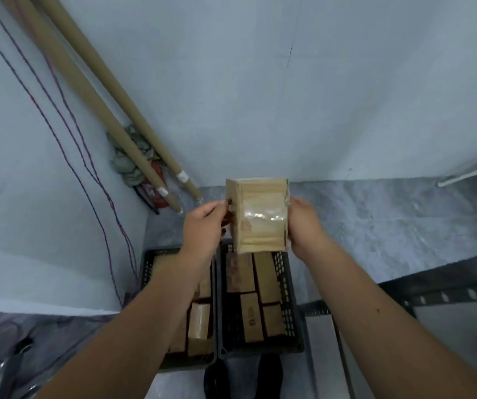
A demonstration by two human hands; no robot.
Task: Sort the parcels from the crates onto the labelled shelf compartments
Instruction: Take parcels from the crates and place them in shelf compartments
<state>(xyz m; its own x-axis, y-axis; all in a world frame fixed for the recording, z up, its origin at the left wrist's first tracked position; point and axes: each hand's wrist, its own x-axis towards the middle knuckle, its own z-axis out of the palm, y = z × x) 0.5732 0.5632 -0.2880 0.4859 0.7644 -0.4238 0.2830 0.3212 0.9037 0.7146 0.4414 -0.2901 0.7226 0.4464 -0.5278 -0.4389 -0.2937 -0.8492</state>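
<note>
Flanking the parcel [257, 217] (above crates [288, 286]), left grip [202, 226] and right grip [307, 226] hold it.

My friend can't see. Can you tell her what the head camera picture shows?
The left hand and right hand hold a taped cardboard parcel above two black crates of brown parcels on the floor. Cardboard tubes lean in the corner.

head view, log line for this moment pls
phase: sorting | parcel: held over the crates | left grip: holds its left edge | right grip: holds its right edge | shelved: not yet
</note>
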